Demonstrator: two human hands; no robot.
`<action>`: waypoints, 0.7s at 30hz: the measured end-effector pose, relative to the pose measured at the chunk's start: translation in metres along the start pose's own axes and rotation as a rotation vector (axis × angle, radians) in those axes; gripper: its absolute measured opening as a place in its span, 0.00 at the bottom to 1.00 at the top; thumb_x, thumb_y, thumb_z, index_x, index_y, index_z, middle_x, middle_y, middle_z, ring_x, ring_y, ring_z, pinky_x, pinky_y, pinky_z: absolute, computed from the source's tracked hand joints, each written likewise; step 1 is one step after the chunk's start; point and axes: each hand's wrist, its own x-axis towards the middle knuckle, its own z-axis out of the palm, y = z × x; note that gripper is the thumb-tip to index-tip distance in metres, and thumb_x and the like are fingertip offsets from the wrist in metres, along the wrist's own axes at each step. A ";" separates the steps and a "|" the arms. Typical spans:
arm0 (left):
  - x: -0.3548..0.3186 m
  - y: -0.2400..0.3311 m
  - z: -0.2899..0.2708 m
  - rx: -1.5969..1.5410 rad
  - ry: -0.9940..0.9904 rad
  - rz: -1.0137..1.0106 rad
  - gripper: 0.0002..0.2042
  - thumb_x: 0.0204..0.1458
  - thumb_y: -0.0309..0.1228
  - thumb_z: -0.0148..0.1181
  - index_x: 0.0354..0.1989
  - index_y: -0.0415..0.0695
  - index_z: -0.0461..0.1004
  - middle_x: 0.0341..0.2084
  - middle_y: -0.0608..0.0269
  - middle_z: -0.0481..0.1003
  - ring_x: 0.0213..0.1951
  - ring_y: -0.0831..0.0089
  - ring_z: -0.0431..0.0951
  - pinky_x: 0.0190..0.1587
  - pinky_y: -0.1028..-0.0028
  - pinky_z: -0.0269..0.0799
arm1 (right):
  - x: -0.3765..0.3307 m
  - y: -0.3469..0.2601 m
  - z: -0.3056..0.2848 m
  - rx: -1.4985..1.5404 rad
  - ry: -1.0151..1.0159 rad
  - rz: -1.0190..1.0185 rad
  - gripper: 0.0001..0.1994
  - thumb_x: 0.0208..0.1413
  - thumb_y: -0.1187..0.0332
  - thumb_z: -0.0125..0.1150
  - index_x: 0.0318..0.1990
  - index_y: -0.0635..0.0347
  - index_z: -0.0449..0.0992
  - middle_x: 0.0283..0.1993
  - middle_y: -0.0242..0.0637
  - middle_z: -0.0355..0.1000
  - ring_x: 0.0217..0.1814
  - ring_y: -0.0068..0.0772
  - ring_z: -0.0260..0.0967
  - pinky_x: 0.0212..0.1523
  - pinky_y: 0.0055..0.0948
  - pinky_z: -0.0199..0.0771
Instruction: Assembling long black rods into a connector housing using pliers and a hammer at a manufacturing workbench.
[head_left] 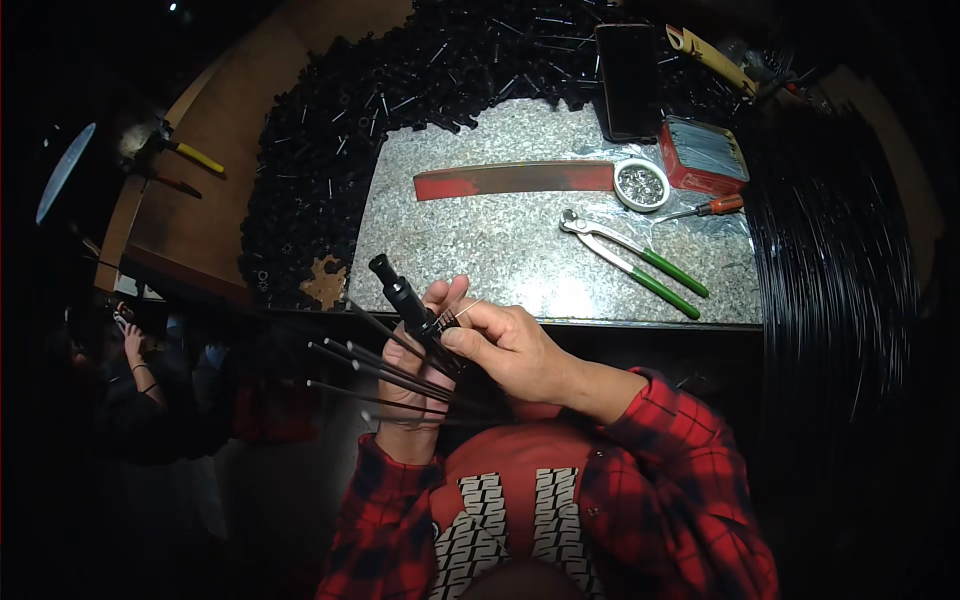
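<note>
Black hub [405, 300] with thin ribs [375, 365] gripped in left hand [420, 375], angled up for access; right hand [505, 340] pinching short wire [466, 310] against it; pincers [635, 262] nearby on stone slab [480, 250].

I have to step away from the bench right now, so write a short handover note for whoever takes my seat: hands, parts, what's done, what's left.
Left hand: holds the black ribbed hub assembly upright, its thin black rods fanning out to the left.
Right hand: pinches a thin wire at the hub's joint.
On the granite slab: green-handled pincers, a round tin of small metal bits, a red box, a screwdriver, a red flat bar. A pile of black parts lies behind.
Done: several rods sit on the hub.
Left: the wire does not look fastened yet; pincers untouched.
</note>
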 end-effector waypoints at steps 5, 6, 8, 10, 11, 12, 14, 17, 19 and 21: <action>0.000 0.002 0.008 0.109 0.016 0.044 0.24 0.56 0.35 0.56 0.58 0.34 0.64 0.61 0.43 0.61 0.61 0.57 0.65 0.64 0.60 0.62 | 0.002 0.008 -0.002 0.046 -0.028 -0.009 0.12 0.60 0.62 0.54 0.34 0.65 0.73 0.25 0.38 0.71 0.29 0.21 0.66 0.34 0.27 0.67; 0.001 0.004 0.009 0.038 0.044 -0.012 0.22 0.57 0.34 0.55 0.56 0.34 0.66 0.60 0.43 0.61 0.62 0.56 0.64 0.64 0.60 0.61 | 0.003 0.009 -0.003 0.058 -0.043 -0.010 0.12 0.60 0.62 0.54 0.33 0.65 0.73 0.24 0.37 0.70 0.28 0.21 0.65 0.33 0.27 0.67; 0.002 0.005 0.009 -0.035 0.072 -0.068 0.21 0.57 0.34 0.54 0.55 0.33 0.67 0.60 0.43 0.62 0.63 0.56 0.62 0.64 0.60 0.61 | 0.004 0.010 -0.004 0.059 -0.086 -0.018 0.13 0.60 0.62 0.54 0.33 0.64 0.73 0.23 0.35 0.68 0.27 0.20 0.63 0.31 0.27 0.65; 0.003 0.003 0.007 0.069 -0.126 0.031 0.17 0.58 0.32 0.52 0.52 0.33 0.70 0.58 0.42 0.64 0.66 0.55 0.56 0.66 0.58 0.58 | 0.004 0.011 -0.006 0.060 -0.127 -0.024 0.13 0.61 0.61 0.54 0.32 0.64 0.72 0.22 0.33 0.66 0.26 0.20 0.61 0.30 0.27 0.63; 0.002 0.006 0.004 0.039 -0.107 -0.002 0.17 0.59 0.32 0.50 0.51 0.32 0.72 0.60 0.42 0.62 0.68 0.54 0.52 0.67 0.57 0.55 | 0.005 0.010 -0.007 0.077 -0.152 -0.018 0.14 0.61 0.61 0.54 0.30 0.63 0.71 0.21 0.31 0.64 0.25 0.19 0.59 0.28 0.26 0.61; 0.003 0.008 0.004 0.040 -0.107 -0.001 0.17 0.59 0.32 0.50 0.51 0.32 0.72 0.60 0.42 0.62 0.68 0.54 0.52 0.67 0.57 0.55 | 0.005 0.010 -0.007 0.095 -0.176 -0.011 0.15 0.61 0.60 0.54 0.29 0.62 0.71 0.20 0.29 0.62 0.24 0.18 0.57 0.26 0.26 0.59; 0.006 0.015 0.008 0.098 -0.139 -0.078 0.18 0.60 0.32 0.48 0.52 0.31 0.71 0.64 0.43 0.58 0.68 0.54 0.51 0.67 0.56 0.53 | 0.006 0.003 -0.010 0.114 -0.214 0.031 0.15 0.61 0.59 0.54 0.28 0.62 0.70 0.20 0.28 0.61 0.24 0.17 0.56 0.26 0.25 0.58; 0.008 0.017 0.003 -0.046 -0.200 -0.128 0.21 0.60 0.33 0.47 0.55 0.29 0.68 0.66 0.42 0.53 0.66 0.56 0.57 0.66 0.60 0.56 | 0.006 -0.011 -0.011 0.148 -0.265 0.097 0.16 0.61 0.59 0.54 0.26 0.61 0.68 0.19 0.27 0.60 0.23 0.16 0.55 0.25 0.25 0.57; 0.009 0.019 0.011 -0.132 -0.179 -0.176 0.22 0.59 0.33 0.47 0.56 0.29 0.66 0.66 0.43 0.53 0.63 0.56 0.63 0.64 0.61 0.60 | 0.006 -0.009 -0.010 0.163 -0.277 0.122 0.16 0.62 0.59 0.55 0.25 0.61 0.67 0.19 0.27 0.60 0.23 0.16 0.55 0.24 0.24 0.57; 0.009 0.016 0.013 -0.145 -0.090 -0.195 0.21 0.59 0.32 0.47 0.57 0.29 0.66 0.66 0.43 0.54 0.63 0.56 0.62 0.64 0.61 0.61 | 0.007 0.000 -0.009 0.157 -0.242 -0.015 0.15 0.62 0.61 0.54 0.26 0.61 0.68 0.19 0.26 0.60 0.23 0.15 0.56 0.24 0.23 0.57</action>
